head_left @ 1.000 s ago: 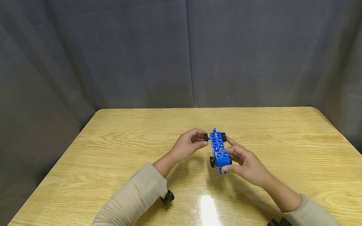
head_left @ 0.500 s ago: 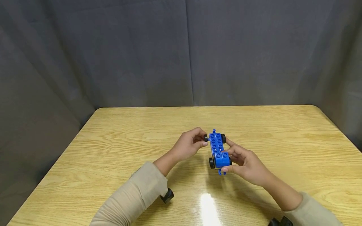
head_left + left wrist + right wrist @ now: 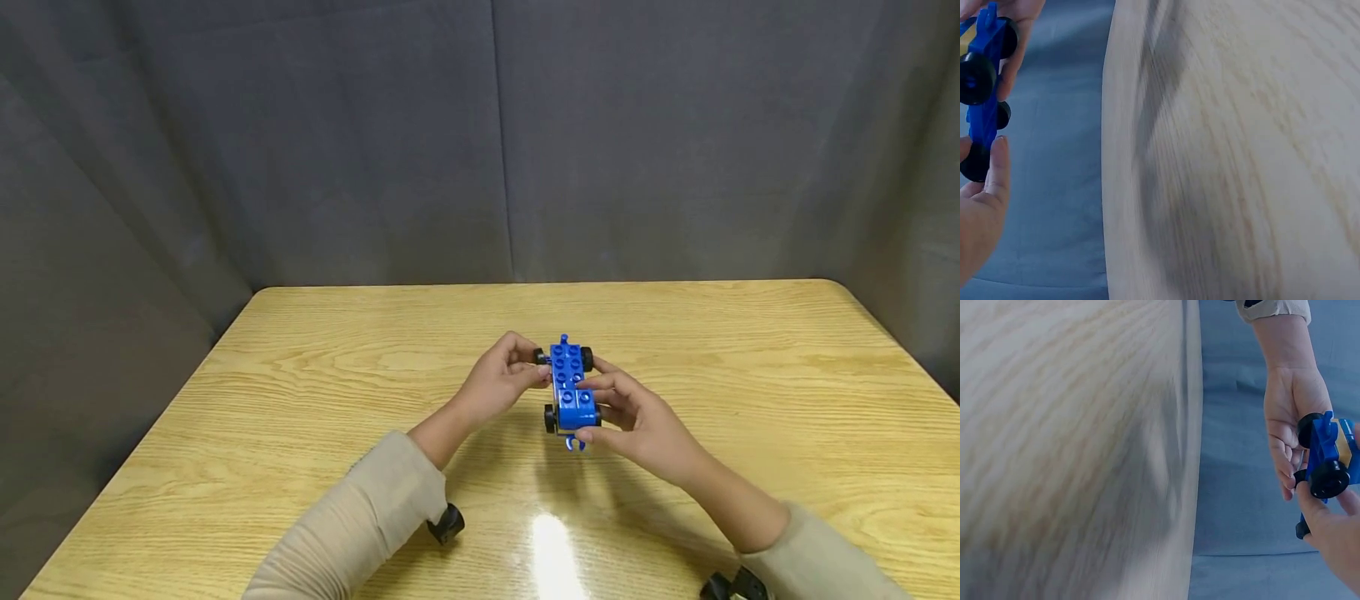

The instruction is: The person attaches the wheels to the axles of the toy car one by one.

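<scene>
Both hands hold a blue toy car [image 3: 576,410] made of studded building-block parts, raised above the table. My right hand [image 3: 645,421] grips its near end from the right, thumb low at the end and fingers along the side. On the far left side, my left hand [image 3: 491,379] pinches a black wheel [image 3: 539,357]; a bit of blue axle shows between that wheel and the body. The left wrist view shows the thumb and a finger on the wheel [image 3: 975,164]. A yellow part [image 3: 1342,442] shows on the car in the right wrist view.
The wood-grain table [image 3: 337,350] spreads beneath both hands. Behind it hangs a grey curtain [image 3: 375,150]. Black devices sit at the left cuff [image 3: 447,524] and the right cuff [image 3: 733,585].
The toy car has shifted slightly left and towards the far side, with the right hand moving along. The left hand's thumb now lies closer to the car's body.
</scene>
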A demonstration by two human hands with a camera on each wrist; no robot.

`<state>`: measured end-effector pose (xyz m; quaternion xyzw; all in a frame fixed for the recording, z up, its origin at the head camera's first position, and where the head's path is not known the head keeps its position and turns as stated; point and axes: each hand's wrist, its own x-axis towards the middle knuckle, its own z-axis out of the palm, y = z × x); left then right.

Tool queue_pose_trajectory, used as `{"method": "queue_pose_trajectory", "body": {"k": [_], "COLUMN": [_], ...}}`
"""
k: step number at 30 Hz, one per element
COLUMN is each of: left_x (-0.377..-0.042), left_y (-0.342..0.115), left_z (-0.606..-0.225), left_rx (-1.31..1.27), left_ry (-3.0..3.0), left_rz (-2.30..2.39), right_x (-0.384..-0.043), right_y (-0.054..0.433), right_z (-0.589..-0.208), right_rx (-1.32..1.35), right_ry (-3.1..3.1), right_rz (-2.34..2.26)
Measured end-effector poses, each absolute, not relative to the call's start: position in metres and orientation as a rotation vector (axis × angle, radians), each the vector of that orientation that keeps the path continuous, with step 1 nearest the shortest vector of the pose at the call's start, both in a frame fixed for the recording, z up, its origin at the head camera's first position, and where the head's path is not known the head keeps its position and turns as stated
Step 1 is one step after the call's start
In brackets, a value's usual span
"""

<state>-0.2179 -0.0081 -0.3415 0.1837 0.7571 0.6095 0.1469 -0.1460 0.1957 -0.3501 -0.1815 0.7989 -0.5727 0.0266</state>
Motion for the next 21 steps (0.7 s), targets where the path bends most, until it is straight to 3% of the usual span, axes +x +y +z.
{"method": "queue_pose_trajectory", "body": {"k": [21], "left_x": [-0.216], "left_y": [0.002], "left_z": [-0.344], "left_rx": [0.382], "left_ry": [2.014], "left_rz": [1.934], "right_x": [-0.153], "right_y": [0.18], "right_z": [-0.335], "right_rx": [0.031], "right_ry": [2.521], "right_rz": [-1.813]}}
